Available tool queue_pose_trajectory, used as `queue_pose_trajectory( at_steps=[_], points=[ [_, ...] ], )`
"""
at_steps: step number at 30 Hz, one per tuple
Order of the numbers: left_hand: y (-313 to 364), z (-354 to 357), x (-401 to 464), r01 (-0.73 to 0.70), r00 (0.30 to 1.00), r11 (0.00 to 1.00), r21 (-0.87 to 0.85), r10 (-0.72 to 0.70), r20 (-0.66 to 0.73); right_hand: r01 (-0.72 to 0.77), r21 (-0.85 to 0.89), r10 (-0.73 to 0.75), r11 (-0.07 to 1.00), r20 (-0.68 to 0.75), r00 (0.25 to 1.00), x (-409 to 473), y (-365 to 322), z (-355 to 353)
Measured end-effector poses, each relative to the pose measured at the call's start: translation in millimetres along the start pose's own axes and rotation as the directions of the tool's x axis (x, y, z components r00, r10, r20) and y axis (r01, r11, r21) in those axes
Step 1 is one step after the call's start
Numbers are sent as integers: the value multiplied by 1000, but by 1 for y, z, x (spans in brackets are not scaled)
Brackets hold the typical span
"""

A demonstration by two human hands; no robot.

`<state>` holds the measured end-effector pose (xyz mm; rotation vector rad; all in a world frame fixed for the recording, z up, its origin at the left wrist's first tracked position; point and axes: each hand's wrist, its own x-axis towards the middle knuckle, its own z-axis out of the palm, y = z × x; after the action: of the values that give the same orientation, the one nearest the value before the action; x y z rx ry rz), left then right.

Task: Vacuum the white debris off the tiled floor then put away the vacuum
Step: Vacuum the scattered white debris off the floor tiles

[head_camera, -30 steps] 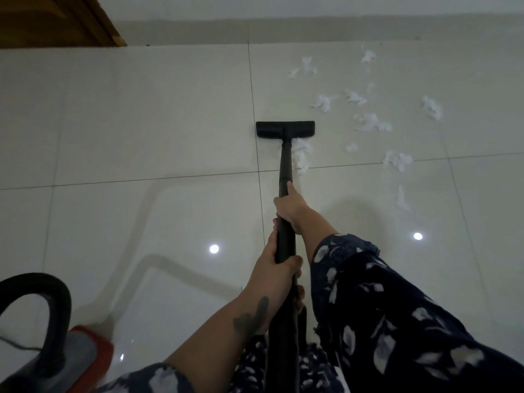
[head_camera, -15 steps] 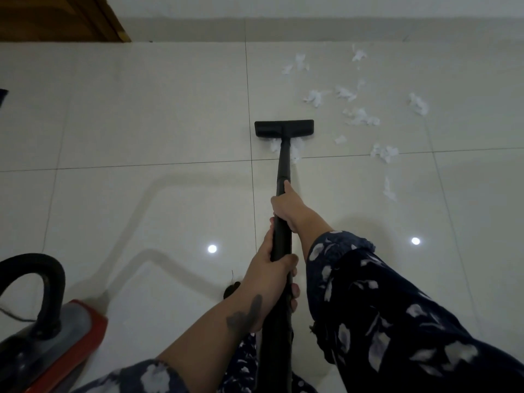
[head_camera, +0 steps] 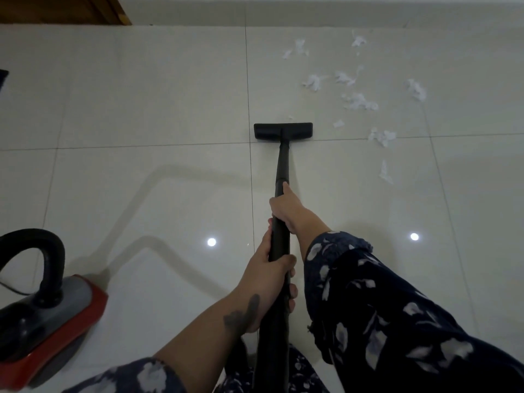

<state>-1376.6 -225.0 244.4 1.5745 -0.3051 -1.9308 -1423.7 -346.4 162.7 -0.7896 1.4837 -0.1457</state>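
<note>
A black vacuum wand (head_camera: 281,171) runs from my lap out to a flat black floor head (head_camera: 283,131) resting on the glossy tiled floor (head_camera: 147,109). My left hand (head_camera: 266,276) grips the wand low down. Farther up the tube, my right hand (head_camera: 286,208) is wrapped round it with the index finger stretched along it. White debris (head_camera: 358,102) lies scattered to the right of and beyond the head, several shreds in all, one small bit just past the head. The red and grey vacuum body (head_camera: 48,319) with its black hose (head_camera: 48,251) sits at the lower left.
A white skirting wall (head_camera: 340,9) bounds the floor at the far side. A wooden door or cabinet corner (head_camera: 71,9) shows at the top left. A dark object edge (head_camera: 3,78) pokes in at the far left. Two ceiling light reflections shine on the tiles.
The floor head has passed over the white clump that lay beside the wand near the head; that clump is gone. The vacuum body shows more at the lower left.
</note>
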Motion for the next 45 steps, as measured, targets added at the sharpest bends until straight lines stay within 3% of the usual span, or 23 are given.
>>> queue_pose_trajectory(
  at_steps=[17, 32, 38, 45],
  points=[
    [-77, -17, -62, 18, 998, 999, 37, -20, 59, -17, 82, 22, 996, -59, 998, -51, 86, 31],
    [-123, 8, -66, 32, 994, 997, 70, -38, 100, -37, 72, 45, 997, -110, 993, -59, 141, 1],
    [-121, 25, -41, -8, 999, 995, 101, 4, 35, -150, 13, 151, 989, -83, 985, -37, 127, -15],
    [-82, 47, -1, 2, 1000, 1000, 25, -2, -7, -147, 38, 147, 988, -1, 989, -5, 82, -48]
  ],
)
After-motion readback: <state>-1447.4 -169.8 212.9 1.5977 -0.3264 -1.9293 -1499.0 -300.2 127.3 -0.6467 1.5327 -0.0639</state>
